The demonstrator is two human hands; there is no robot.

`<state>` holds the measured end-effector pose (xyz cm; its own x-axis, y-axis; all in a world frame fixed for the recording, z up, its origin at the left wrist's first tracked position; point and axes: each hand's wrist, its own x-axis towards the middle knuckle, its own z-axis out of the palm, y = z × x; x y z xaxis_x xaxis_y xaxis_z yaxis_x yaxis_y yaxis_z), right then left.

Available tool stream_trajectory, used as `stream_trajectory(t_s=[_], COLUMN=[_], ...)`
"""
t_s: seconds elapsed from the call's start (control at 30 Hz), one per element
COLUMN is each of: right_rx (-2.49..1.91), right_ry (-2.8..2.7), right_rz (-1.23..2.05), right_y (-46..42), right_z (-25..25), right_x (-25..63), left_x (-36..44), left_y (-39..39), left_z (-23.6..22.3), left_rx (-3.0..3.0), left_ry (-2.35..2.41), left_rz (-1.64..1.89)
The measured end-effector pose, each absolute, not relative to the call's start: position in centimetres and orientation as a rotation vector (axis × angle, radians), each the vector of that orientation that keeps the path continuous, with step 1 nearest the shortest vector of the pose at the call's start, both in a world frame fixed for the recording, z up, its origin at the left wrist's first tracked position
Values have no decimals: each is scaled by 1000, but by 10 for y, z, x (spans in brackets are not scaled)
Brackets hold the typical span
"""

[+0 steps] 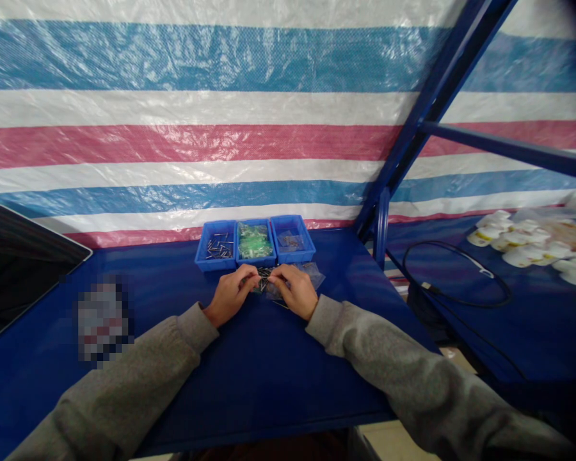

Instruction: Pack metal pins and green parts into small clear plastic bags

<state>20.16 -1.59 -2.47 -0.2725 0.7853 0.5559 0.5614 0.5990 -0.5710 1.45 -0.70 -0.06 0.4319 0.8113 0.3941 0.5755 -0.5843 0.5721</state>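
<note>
Fingers, left hand (228, 294) and right hand (296, 289): thumb and index finger of each are drawn to a narrow pinch, tips facing, on the small dark parts (265, 275) between the hands, over the surface (269, 365). Which piece each pinch has is too small to tell. Recommended handling: pinch lightly and keep the tips low, so that a dropped piece lands close by. Keep the clear bag (315, 274), partly behind the right hand, flat; its loose film could snag or hide pieces. Just beyond stand three blue trays: left tray (216, 264), loose pins (219, 246); middle tray (256, 262), green packets (254, 241); right tray (296, 257), clear packets (290, 241).
</note>
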Motion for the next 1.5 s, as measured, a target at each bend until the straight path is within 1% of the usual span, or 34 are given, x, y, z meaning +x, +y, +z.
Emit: stream_trajectory(t_s=[0.1, 0.2, 0.3, 0.37, 0.47, 0.57, 0.67, 1.23, 1.37, 1.5], right_rx=[-1086, -1079, -1052, -1030, -1006, -1009, -1022, -1083, -1207, -1355], right_ry=[-1951, -1944, -1954, -1967, -1982, -1986, -1990, -1994, -1971, -2001], right_rz=[355, 381, 391, 390, 384, 386, 390, 301, 170, 11], right_y=[-17, -18, -17, -16, -16, -17, -17, -15, -15, -14], right_z=[-23, -22, -22, -23, -22, -21, -20, -23, -20, -19], right_x=[201, 201, 200, 201, 201, 201, 201, 201, 202, 202], left_x=[14, 9, -3, -12, -24, -29, -30, -29, -23, -7], left_y=[-8, -4, 9, 22, 38, 47, 49, 45, 40, 22], left_z=[0, 0, 1, 2, 1, -4, -9, -11, -6, 8], left_rx=[2335, 2299, 2242, 2212, 2264, 2298, 2320, 2483, 2491, 2604], left_ry=[1197, 1269, 1481, 1724, 1985, 2027, 2029, 2062, 2022, 1877], left_rz=[1016, 1205, 1469, 1594, 1528, 1357, 1284, 1175, 1259, 1268])
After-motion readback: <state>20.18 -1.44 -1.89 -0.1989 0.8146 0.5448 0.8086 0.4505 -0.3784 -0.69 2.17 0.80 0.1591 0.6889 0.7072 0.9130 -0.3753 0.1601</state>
